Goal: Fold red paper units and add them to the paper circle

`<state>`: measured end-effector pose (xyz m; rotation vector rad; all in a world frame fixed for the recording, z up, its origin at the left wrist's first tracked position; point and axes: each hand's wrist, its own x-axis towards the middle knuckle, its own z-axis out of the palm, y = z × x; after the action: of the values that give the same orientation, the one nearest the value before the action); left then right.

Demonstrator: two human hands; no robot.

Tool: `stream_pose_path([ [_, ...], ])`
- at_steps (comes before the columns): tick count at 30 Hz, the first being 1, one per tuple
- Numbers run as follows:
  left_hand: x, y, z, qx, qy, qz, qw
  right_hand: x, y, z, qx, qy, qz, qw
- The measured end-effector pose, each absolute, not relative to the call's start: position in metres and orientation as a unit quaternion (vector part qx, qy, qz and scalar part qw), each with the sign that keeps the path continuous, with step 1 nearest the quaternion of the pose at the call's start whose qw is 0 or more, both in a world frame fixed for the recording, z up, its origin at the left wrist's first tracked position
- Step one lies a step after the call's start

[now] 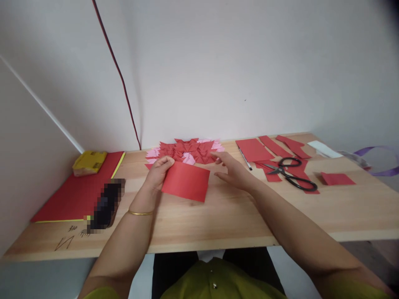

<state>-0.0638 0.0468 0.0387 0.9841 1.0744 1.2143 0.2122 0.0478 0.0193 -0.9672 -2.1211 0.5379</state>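
A flat piece of red paper (186, 181) is pinched at its upper left corner by my left hand (160, 171), which holds it tilted above the table. To the right of the paper, my right hand (230, 171) has its thumb and fingers apart and holds nothing; a small gap separates it from the paper's edge. Behind both hands lies a cluster of folded red and pink paper pieces (188, 150), partly hidden by my left hand and the held paper.
Black-handled scissors (282, 171) rest on red paper scraps at the right, near a pen (245, 159) and a red sheet (254, 149). On the left are large red sheets (71, 191), a yellow package (90, 162) and a blurred dark object (107, 204). A wall stands behind the table.
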Motion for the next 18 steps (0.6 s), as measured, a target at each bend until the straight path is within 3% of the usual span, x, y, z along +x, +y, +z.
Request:
stream_pose_path([
  [10,-0.058,0.046,0.032,0.387,0.449,0.477,0.649,0.19,0.039,0.007,-0.173,-0.88,0.193,0.399],
  [13,-0.06,0.047,0.035,0.348,0.425,0.486,0.68,0.188,0.034,0.009,-0.189,-0.853,0.174,0.455],
  [18,-0.049,0.036,0.041,0.316,0.253,0.537,0.74,0.187,0.028,0.019,-0.297,-0.774,0.138,0.543],
])
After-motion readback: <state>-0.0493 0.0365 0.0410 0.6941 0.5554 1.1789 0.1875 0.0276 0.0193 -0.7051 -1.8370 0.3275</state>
